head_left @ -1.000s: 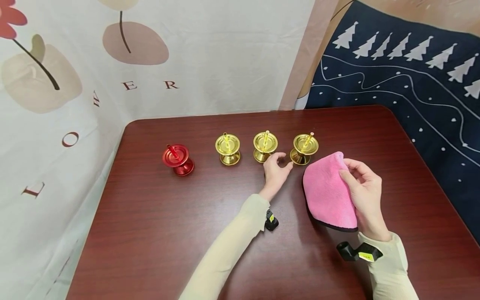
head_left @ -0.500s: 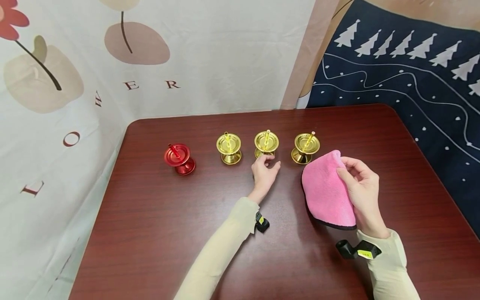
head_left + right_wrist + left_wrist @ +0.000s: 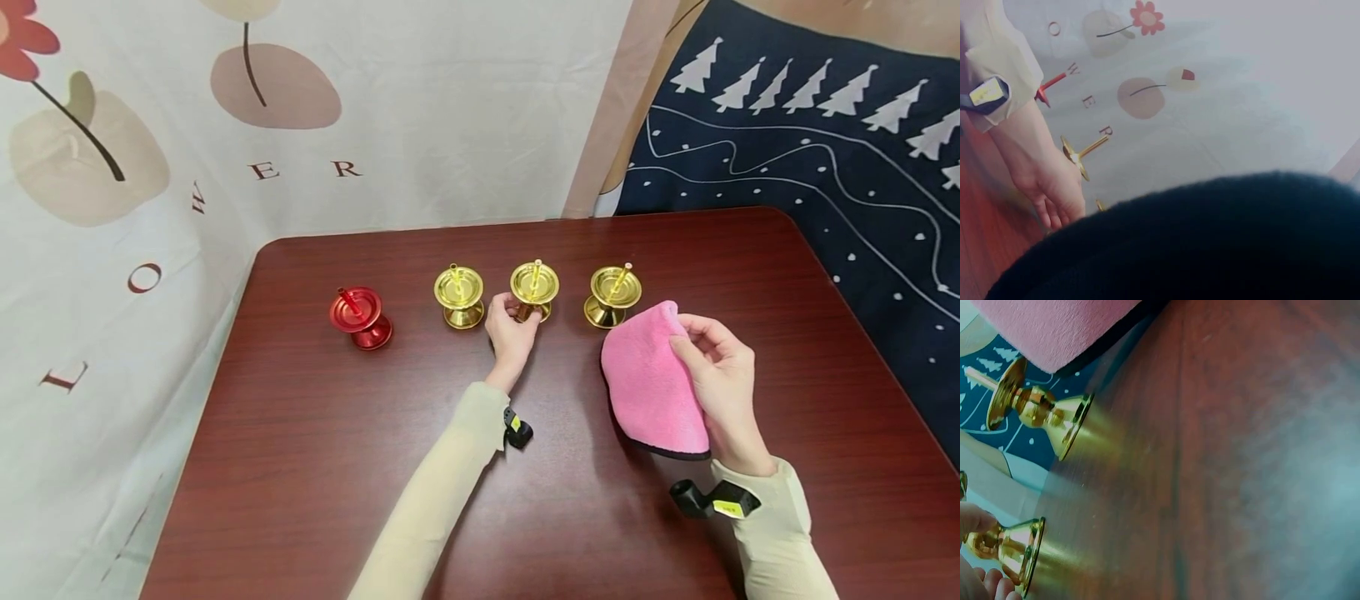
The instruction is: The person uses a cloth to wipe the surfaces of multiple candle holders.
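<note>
In the head view my left hand grips the middle gold candle holder of three, thumb and fingers around its stem below the dish. The left wrist view shows the flared foot of that candle holder standing on the table, the thumb at the stem. My right hand pinches a pink cloth with a black edge by its upper corner, so it hangs over the table. In the right wrist view a dark, blurred shape hides much of the lower part.
Another gold candle holder stands left of my left hand, and a third gold one stands close behind the cloth. Farther left is a red candle holder. All stand on the dark red wooden table, with printed curtains behind.
My left hand has moved left from between the two right-hand gold candle holders and taken hold of the middle one's stem. The right hand and pink cloth have hardly moved.
</note>
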`<move>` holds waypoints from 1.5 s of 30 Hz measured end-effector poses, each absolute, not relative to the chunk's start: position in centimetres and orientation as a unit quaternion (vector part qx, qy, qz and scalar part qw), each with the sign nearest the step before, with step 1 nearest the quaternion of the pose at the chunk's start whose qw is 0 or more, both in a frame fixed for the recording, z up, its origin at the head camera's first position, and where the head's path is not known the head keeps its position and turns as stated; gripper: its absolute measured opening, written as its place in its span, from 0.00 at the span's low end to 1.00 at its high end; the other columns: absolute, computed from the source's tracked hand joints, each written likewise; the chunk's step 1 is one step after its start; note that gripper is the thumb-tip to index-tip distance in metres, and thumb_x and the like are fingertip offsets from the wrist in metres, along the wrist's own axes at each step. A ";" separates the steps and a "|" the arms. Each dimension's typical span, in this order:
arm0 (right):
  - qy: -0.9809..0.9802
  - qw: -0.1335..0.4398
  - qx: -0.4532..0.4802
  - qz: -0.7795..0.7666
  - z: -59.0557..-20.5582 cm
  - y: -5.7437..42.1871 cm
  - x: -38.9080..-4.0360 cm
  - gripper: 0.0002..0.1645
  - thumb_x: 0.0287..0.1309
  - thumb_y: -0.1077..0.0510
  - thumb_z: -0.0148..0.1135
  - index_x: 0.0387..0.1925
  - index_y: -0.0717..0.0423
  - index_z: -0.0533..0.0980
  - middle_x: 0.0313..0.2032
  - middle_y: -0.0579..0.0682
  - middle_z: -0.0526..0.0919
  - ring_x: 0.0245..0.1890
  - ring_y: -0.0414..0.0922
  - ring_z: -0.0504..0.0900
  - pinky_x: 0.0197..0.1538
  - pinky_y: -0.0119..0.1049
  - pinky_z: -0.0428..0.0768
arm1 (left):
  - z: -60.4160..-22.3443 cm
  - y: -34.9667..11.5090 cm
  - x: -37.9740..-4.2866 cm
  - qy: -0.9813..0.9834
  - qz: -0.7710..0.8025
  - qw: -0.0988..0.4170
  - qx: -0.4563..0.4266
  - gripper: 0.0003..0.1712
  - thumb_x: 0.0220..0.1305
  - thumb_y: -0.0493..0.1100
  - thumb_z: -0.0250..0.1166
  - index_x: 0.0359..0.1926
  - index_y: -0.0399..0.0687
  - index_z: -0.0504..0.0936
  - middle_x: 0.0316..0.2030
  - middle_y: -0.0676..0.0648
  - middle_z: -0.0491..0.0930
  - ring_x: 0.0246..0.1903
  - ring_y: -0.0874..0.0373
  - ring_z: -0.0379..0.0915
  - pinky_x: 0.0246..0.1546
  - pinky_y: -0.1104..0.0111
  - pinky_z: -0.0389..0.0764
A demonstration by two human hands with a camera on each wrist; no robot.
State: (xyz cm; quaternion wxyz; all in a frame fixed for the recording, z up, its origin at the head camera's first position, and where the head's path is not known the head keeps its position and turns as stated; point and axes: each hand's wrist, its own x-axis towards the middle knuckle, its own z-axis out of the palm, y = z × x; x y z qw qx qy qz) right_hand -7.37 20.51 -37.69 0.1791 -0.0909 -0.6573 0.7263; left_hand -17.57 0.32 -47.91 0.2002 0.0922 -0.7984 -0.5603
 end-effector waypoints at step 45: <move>-0.654 0.182 -0.081 0.730 -37.5 20.3 -7.8 0.11 0.50 0.75 0.61 0.35 0.63 0.81 0.25 0.47 0.79 0.24 0.39 0.73 0.27 0.25 0.71 | -48.1 -0.7 -18.3 -0.854 -0.499 0.134 0.064 0.18 0.42 0.40 0.73 0.37 0.41 0.81 0.35 0.45 0.82 0.43 0.48 0.73 0.46 0.58 0.69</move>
